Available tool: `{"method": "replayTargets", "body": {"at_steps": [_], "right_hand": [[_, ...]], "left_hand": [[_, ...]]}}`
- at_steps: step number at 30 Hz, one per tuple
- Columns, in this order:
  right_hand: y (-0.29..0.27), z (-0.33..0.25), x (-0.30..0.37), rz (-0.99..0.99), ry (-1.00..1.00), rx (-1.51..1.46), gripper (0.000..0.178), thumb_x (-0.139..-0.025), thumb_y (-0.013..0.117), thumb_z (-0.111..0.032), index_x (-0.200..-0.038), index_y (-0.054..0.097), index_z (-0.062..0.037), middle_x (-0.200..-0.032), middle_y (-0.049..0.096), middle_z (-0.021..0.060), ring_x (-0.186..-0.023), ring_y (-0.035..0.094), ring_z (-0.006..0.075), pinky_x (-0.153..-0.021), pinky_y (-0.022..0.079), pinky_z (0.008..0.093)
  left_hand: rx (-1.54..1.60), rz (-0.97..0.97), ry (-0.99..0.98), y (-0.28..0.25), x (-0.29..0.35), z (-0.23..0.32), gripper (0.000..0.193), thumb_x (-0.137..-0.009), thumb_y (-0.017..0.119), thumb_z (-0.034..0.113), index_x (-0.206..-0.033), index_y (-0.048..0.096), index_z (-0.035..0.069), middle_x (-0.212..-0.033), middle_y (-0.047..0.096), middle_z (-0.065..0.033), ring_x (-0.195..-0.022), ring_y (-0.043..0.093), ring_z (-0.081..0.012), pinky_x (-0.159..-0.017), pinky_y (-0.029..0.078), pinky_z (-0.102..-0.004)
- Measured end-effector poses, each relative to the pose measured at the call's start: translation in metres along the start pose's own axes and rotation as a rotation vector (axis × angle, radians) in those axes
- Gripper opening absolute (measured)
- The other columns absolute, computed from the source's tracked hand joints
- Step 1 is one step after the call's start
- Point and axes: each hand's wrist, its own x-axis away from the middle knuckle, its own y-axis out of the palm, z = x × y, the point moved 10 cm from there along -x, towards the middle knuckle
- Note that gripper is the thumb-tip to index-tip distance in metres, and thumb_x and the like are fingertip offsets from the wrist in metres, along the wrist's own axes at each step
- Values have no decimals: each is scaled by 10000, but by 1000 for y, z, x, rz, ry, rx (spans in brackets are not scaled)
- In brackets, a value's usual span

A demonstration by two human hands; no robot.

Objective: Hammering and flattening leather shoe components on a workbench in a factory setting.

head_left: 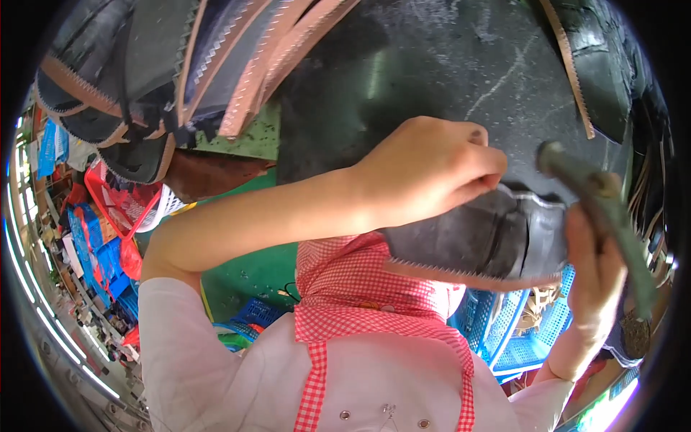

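Note:
A black leather shoe upper with a brown, saw-toothed lower edge lies in front of me at the near side of a dark work board. My left hand is closed at the upper's far edge, its fingertips curled over; exactly what they pinch is hidden. To the right, my right hand is closed around a hammer-like tool with a worn greenish handle, somewhat blurred. The tool's dark head end rises above the board, just beyond the upper's right end. The right fingers are close to that end of the upper.
Several black uppers with brown toothed strips pile up at the far left; another black piece lies far right. The dark board has scratches. Below stand blue plastic baskets. A red basket is at the left.

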Motion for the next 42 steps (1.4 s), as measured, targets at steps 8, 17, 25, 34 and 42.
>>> {"method": "replayTargets", "body": {"at_steps": [8,17,25,34,42], "right_hand": [[35,-7,1,-223,-506,247,164,-968,628,14,-1125,582,30,-844,629,181,-687,656,299,-623,499,342],[48,-9,-19,-366,-409,-58,244,-952,653,-29,-1168,582,61,-811,585,206,-746,643,423,-643,493,404],[50,-17,-17,-367,-435,167,227,-971,660,-57,-1168,592,32,-898,682,174,-751,665,360,-687,504,397],[55,-15,-11,-273,-483,196,239,-976,650,-42,-1203,641,34,-1008,705,197,-845,713,286,-733,530,388],[67,-10,-12,-347,-338,2,322,-943,724,-60,-1232,618,36,-826,653,196,-694,681,264,-631,492,359]], "left_hand": [[-285,-136,55,2,-13,2,210,-720,855,189,-897,747,152,-851,664,30,-879,601,-200,-790,459,-357],[-456,-150,331,16,-6,36,190,-685,713,190,-867,737,144,-914,636,-8,-951,600,-217,-809,481,-374],[-402,-254,158,-8,-13,16,188,-671,842,186,-834,751,162,-909,653,22,-930,608,-207,-809,453,-373],[-420,-172,217,-21,-5,19,227,-653,880,244,-841,771,176,-893,641,36,-932,599,-204,-839,445,-374],[-315,-104,36,-34,5,-1,216,-660,892,162,-840,773,158,-932,657,27,-971,593,-207,-856,424,-366]]}}
